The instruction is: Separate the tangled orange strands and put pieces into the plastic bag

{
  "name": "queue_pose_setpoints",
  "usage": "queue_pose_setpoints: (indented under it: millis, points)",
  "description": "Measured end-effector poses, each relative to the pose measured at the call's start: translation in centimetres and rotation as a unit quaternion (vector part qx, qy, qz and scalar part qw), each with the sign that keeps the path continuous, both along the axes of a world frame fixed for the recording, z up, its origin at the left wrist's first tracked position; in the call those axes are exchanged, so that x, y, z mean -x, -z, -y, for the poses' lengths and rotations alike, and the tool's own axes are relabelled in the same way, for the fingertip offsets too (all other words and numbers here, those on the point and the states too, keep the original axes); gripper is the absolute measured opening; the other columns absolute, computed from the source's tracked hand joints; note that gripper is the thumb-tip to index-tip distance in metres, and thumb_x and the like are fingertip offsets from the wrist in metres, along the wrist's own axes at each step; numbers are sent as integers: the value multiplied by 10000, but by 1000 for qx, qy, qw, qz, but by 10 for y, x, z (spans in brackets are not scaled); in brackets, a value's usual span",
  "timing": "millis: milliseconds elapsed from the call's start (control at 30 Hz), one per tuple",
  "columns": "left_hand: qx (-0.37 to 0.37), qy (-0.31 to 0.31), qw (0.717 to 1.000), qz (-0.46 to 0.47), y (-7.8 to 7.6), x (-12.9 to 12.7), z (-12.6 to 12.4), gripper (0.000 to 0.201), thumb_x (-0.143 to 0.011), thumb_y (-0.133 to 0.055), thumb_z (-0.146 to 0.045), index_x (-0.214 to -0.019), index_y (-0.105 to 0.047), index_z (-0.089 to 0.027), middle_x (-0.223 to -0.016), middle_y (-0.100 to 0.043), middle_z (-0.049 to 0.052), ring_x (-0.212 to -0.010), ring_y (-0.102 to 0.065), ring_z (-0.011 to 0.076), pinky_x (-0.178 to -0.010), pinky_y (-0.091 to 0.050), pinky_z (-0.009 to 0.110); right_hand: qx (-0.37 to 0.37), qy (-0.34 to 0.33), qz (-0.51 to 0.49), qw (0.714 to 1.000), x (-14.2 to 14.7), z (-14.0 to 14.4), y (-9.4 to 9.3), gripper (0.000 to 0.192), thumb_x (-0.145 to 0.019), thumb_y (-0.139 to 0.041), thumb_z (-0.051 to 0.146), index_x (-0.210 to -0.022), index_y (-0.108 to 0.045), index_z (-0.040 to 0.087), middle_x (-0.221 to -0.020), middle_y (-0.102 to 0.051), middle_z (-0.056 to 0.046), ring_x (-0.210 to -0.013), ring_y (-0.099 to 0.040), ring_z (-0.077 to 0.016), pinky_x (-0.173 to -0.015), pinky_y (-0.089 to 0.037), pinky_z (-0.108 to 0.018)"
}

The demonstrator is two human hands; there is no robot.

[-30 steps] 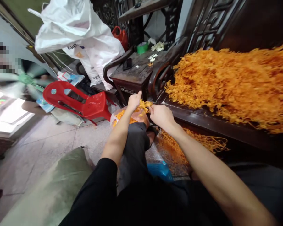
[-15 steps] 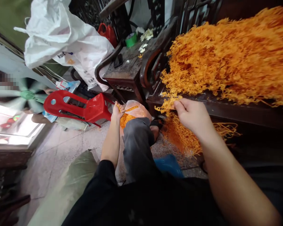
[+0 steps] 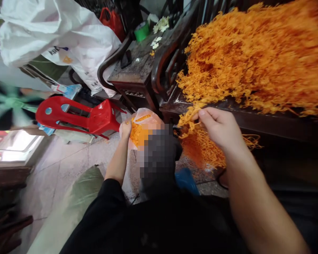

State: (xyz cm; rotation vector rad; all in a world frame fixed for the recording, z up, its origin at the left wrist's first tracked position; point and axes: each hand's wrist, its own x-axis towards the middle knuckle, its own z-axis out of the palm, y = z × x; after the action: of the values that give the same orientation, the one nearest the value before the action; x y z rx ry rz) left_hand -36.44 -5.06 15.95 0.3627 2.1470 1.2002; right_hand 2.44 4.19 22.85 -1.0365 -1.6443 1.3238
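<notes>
- Pinching a small tuft of orange strands (image 3: 188, 120) between thumb and fingertips, the right hand (image 3: 219, 128) sits right at the front lip of the dark wooden bench (image 3: 254, 121), fingers closed on the tuft.
- That tuft hangs at the near edge of the big orange heap (image 3: 254, 60), which spreads up and away to the right of the right hand and covers most of the bench seat.
- Below the right hand, more loose orange strands (image 3: 204, 151) spill down off the bench edge toward the floor.
- Over to the left, the left hand (image 3: 126, 128) is clamped on the rim of a clear plastic bag (image 3: 145, 118), which is partly filled with orange pieces and sits just beside that hand.
- The two hands are well apart, with a pixelated patch lying between them.
- A blue object (image 3: 185, 180) shows on the floor below and between the hands; what it is I cannot tell.
- Left of the left hand, a red plastic stool (image 3: 76, 116) lies tipped on its side on the tiled floor (image 3: 55, 169).
- Beyond the hands, a small dark side table (image 3: 137, 68) carries a green tape roll (image 3: 141, 31) and some white flowers (image 3: 160, 24).
- Far up and left, big white sacks (image 3: 55, 35) are piled together.
</notes>
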Motion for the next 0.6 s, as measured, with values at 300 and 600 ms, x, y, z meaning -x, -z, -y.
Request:
queue_pose_setpoints:
  millis: [300, 600]
  points:
    - [219, 152, 926, -267, 5, -32, 8, 337, -710, -736, -110, -1017, -611, -170, -1438, -598, 248, -1477, -438, 440, -1210, -337, 488, 116, -91, -253, 956, -2, -5, -9, 486, -827, -689, 662, -643, -520, 244, -501, -269, 60, -488, -233, -115, -534, -235, -295]
    - [-155, 395, 880, -214, -142, -142, -37, 488, -1066, -463, -603, -1239, -674, -198, -960, -778, 82, -800, -747, 195, -765, -565, 315, 66, -90, -268, 957, -7, -5, -15, 414, -810, -680, 517, -557, -541, 220, -510, -425, 11, -466, -314, -117, -506, -233, -292]
